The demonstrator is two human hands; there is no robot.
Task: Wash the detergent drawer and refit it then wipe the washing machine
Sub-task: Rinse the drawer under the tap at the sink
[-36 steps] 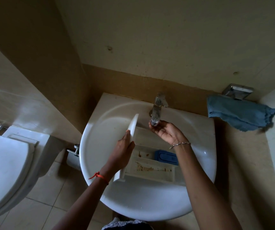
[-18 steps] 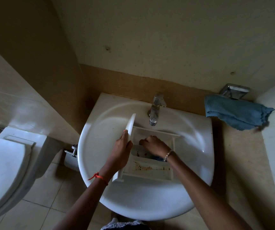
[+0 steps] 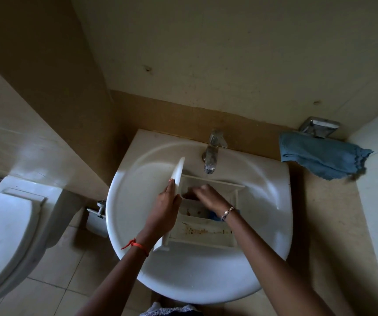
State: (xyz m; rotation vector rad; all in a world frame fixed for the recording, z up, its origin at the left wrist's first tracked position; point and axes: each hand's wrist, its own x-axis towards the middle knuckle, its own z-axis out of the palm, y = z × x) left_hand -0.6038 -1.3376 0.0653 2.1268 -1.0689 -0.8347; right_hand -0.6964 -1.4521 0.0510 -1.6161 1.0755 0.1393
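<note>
The left hand comes in from below and grips the upright front panel of the drawer, with the thumb on the inner face and the fingers along the outer face. A red thread is tied round that wrist. The right hand reaches across from the right, back uppermost, with its fingers dipped into the far compartment just beside the left hand. The fingertips are blurred and hidden, so whether they are flat or holding anything cannot be told. A bracelet sits on this wrist, and a blue insert shows just under it.

The drawer lies inside the white sink, under both hands. Brown stains mark the compartment nearest the person. The tap stands just beyond the hands, its spout over the drawer's far edge. Well to the right of the right hand, a blue cloth hangs from a metal holder. Far to the left of the left hand stands a toilet, with a toilet roll holder between it and the sink.
</note>
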